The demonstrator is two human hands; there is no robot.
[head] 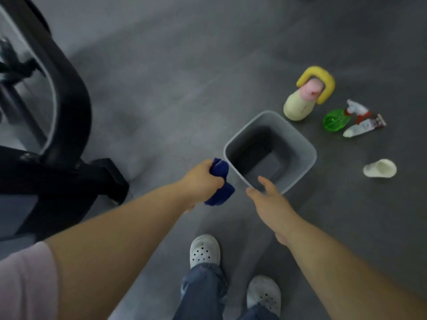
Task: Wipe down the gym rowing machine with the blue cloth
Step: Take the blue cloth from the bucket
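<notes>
Grey gym floor [184,88] | left hand [203,179] gripped bunched blue cloth [220,172] just left of grey bin [300,135] | right hand [268,199] open at bin's near rim | rowing machine [69,107] farther left of bin | risk: right hand nudging rim could tip bin.

Left hand [202,179] has the blue cloth [220,182] bunched up in its fist, right beside the grey bin [300,144]. Right hand [269,199] reaches over the bin's near rim, fingers loose. Rower [60,125] sits off to the left. A yellow-handled bottle [298,107], green sprayer [335,120], tube [362,128] and white cup [380,168] are on the floor past the bin.
</notes>
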